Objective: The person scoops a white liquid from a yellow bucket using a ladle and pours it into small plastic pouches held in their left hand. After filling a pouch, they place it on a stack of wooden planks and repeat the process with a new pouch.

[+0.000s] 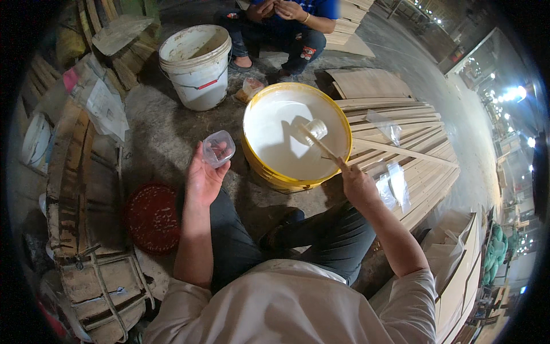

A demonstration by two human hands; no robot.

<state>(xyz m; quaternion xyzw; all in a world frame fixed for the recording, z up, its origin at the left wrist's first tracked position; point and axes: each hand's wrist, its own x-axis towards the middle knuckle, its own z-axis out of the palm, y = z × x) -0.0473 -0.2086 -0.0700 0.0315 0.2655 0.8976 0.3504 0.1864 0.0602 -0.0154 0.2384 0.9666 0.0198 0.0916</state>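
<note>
My left hand [204,179] holds a small clear plastic tub [219,150] with its fingers wrapped round the lower side. The tub is tilted, just left of a yellow bucket [269,174], and seems to have nothing in it. White liquid [272,137] fills much of that bucket. My right hand [361,184] grips the stick handle of a ladle [315,129], over the bucket's right rim. The ladle's pale, cup-like head is above or at the liquid's surface; I cannot tell which. Its shadow falls on the white liquid.
A white bucket [197,90] with a red-gripped wire handle stands at the back left. Beyond it sits another person [312,23], hands together. Wooden strips [412,143] with plastic bags [394,186] lie to the right. A red round lid [152,218] and a wooden frame [74,189] are at left.
</note>
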